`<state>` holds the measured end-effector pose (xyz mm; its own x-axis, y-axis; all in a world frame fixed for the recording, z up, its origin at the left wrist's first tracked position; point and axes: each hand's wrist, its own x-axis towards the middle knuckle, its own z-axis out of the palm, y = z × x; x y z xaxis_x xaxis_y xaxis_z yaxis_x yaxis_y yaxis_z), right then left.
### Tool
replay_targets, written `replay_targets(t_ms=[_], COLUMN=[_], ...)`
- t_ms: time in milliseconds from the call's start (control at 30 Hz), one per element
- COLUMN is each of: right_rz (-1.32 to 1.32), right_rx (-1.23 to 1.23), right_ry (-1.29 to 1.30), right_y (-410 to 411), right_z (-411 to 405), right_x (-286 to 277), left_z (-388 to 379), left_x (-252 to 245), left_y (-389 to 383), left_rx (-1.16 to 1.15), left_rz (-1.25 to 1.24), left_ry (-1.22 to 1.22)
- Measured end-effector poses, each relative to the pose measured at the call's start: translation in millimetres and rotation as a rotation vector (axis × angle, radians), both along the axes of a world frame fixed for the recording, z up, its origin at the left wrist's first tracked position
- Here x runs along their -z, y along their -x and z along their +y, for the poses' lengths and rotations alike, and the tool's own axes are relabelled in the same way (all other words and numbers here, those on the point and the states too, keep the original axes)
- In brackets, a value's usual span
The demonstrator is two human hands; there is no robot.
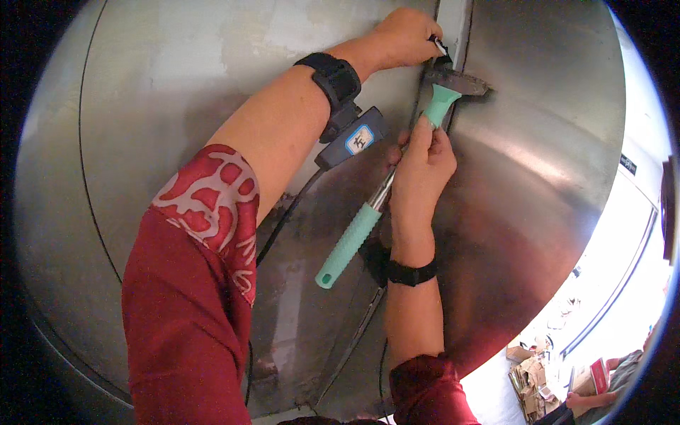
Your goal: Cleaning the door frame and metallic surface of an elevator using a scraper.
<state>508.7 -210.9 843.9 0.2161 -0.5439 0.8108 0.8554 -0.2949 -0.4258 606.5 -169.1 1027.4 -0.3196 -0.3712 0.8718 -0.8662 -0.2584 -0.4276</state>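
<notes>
My left hand is at the top, its fingers pinched on a small black-and-white strip against the metal surface. Below it, my right hand grips a scraper by its metal shaft, close to the mint-green head. The scraper's textured green handle slants down to the left. Past the green head lies a dark, ragged-edged flat piece across a seam; whether it is the blade or residue on the metal, I cannot tell. A pale strip runs along the seam above.
Brushed metal panels fill most of the view. A labelled dark device with a cable hangs from the left wrist strap. At lower right are flattened cardboard and another person's arm beside a red-and-brown box.
</notes>
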Motion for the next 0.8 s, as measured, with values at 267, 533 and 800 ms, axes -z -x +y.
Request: replay_targets(t_ms=[267,533,800], right_rz=[0.021,0.027,0.074], right_rx=[0.013,0.017,-0.111], right_ry=[0.002,0.023,-0.037], right_y=[-1,-4,14], right_z=[-3,-3,-1], right_x=[0,0,11], left_z=[-1,1,2], left_x=[3,-6,-4], left_y=[-9,-12,0], left_rx=[0.073,-0.002,0.006], left_rz=[-0.03,-0.121,-0.028], left_ry=[0.015,0.04,0.004])
